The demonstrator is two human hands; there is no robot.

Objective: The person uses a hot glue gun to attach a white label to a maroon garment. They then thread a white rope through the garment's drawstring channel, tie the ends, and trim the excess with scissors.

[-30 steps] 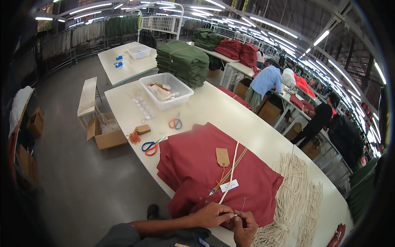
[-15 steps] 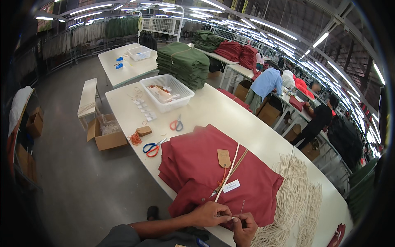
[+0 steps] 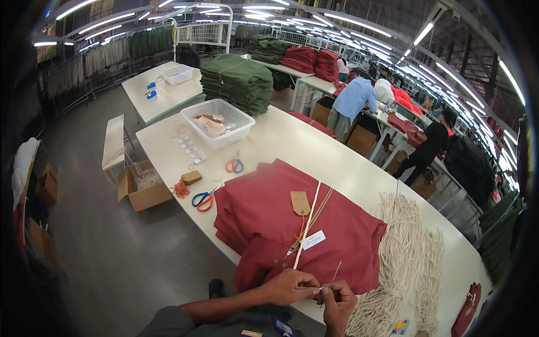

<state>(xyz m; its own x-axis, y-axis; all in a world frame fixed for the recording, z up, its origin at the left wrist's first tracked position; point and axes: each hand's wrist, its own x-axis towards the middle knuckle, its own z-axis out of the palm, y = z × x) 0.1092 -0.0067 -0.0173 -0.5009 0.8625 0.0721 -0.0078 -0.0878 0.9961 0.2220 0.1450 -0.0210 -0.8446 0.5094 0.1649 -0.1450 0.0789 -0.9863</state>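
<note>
A stack of folded maroon garments (image 3: 269, 196) lies on the white table in front of me. Across it runs a white braided cord (image 3: 307, 227) that leads down to my hands. My left hand (image 3: 289, 285) pinches the cord's near end over the stack's front edge. Close against it, my right hand (image 3: 338, 303) is also closed at the same end, fingertips nearly touching. A thin straight sliver (image 3: 337, 271), perhaps a needle, sticks up from between the fingers. On the top garment lie a brown card tag (image 3: 300, 203) and a white label (image 3: 314, 240).
Right of the stack hang loose cream cords (image 3: 401, 253). To the left are two pairs of scissors (image 3: 202, 200), orange strings (image 3: 181, 189) and a white plastic basket (image 3: 218, 123). A green garment stack (image 3: 236, 84) stands beyond. People work at far tables.
The view has shifted slightly. My hands stay together on the cord end, and the thin sliver between them leans a little further right.
</note>
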